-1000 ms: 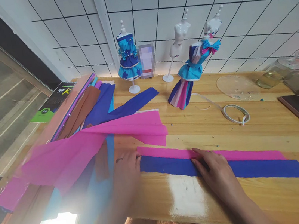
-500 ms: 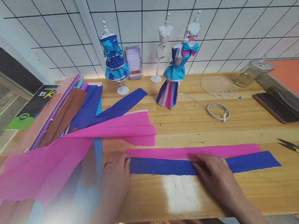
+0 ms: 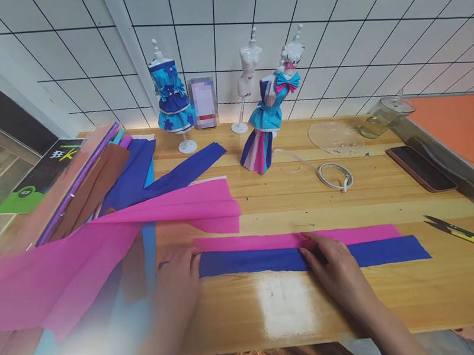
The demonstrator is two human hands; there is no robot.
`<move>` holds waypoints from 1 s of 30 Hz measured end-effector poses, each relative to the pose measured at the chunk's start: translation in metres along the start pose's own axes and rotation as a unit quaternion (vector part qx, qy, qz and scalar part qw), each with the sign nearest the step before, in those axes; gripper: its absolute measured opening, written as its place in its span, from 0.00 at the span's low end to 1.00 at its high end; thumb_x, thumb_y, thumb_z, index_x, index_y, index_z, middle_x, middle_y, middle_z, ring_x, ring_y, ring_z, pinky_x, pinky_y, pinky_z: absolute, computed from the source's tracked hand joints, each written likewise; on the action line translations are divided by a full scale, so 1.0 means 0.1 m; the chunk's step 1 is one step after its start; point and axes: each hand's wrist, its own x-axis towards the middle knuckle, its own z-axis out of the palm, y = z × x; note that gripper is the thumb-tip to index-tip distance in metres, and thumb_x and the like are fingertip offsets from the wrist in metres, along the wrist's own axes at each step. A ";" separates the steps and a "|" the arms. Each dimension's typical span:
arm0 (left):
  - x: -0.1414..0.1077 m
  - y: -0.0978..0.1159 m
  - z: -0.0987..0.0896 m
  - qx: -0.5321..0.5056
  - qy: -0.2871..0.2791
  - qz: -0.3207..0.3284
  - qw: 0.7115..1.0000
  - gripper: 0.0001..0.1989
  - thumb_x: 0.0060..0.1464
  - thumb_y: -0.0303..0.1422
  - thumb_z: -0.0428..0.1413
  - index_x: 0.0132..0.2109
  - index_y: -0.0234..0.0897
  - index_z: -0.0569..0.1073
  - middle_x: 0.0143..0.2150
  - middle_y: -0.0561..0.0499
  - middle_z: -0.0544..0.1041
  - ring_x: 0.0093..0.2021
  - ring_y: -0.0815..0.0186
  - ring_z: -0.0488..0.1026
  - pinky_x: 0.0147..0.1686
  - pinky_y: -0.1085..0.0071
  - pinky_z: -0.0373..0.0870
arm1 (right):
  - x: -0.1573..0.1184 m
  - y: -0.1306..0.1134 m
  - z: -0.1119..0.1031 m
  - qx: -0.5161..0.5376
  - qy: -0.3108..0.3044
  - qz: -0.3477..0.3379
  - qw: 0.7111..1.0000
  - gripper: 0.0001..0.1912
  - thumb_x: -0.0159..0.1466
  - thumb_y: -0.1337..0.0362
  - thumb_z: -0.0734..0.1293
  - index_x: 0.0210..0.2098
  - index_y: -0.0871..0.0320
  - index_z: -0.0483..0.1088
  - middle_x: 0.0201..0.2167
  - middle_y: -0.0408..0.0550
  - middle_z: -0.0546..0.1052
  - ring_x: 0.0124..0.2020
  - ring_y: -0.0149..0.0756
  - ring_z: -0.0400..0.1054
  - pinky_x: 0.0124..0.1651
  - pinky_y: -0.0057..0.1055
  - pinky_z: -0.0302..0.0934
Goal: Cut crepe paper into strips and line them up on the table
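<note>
Pressing is best done lightly, so that the pink strip (image 3: 247, 242) and blue strip (image 3: 250, 262) are held flat between left hand (image 3: 179, 284) and right hand (image 3: 335, 261). Whether either grip is pinched cannot be told.

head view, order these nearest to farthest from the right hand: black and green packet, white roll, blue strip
1. Blue strip: partly covered by the right hand
2. White roll: beyond the hand, slightly right
3. Black and green packet: far left, toward the back

White and yellow characters (image 3: 63, 153), illegible, on the black-green booklet (image 3: 41, 177)
</note>
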 end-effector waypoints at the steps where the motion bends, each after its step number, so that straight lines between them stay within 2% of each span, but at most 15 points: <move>1: 0.00 -0.01 0.01 0.001 0.001 0.002 1.000 0.13 0.58 0.34 0.41 0.37 0.39 0.70 0.38 0.48 0.75 0.39 0.60 0.70 0.39 0.64 0.63 | 0.00 0.01 0.00 0.001 -0.001 0.002 1.000 0.17 0.63 0.57 0.59 0.48 0.58 0.65 0.35 0.52 0.76 0.36 0.41 0.70 0.40 0.40 0.62; 10: 0.02 0.01 -0.01 -0.001 0.004 -0.001 1.000 0.13 0.58 0.34 0.42 0.36 0.39 0.70 0.37 0.48 0.75 0.39 0.59 0.70 0.39 0.64 0.63 | 0.06 0.03 -0.06 0.001 -0.043 -0.003 0.999 0.19 0.62 0.57 0.60 0.51 0.57 0.63 0.37 0.52 0.76 0.37 0.42 0.70 0.39 0.40 0.63; 21: 0.00 0.02 -0.01 -0.001 0.008 0.000 1.000 0.13 0.58 0.34 0.41 0.36 0.39 0.69 0.37 0.48 0.75 0.40 0.60 0.70 0.40 0.64 0.63 | 0.09 0.07 -0.10 0.027 -0.056 -0.009 0.998 0.16 0.63 0.58 0.59 0.48 0.58 0.65 0.37 0.51 0.75 0.37 0.40 0.70 0.39 0.38 0.64; 26: -0.02 0.02 -0.02 0.017 0.000 0.017 1.000 0.13 0.60 0.33 0.40 0.38 0.39 0.69 0.39 0.48 0.75 0.41 0.61 0.70 0.41 0.65 0.63 | 0.11 0.06 -0.14 -0.028 -0.049 -0.085 0.995 0.12 0.64 0.61 0.59 0.42 0.56 0.69 0.39 0.52 0.73 0.39 0.39 0.66 0.40 0.37 0.60; 30: -0.02 0.03 -0.04 0.029 -0.016 0.013 0.999 0.13 0.60 0.32 0.40 0.38 0.38 0.69 0.39 0.48 0.74 0.42 0.60 0.69 0.41 0.64 0.62 | 0.13 0.01 -0.22 -0.094 -0.069 -0.191 0.975 0.17 0.63 0.69 0.57 0.50 0.51 0.67 0.45 0.53 0.70 0.45 0.43 0.61 0.43 0.41 0.55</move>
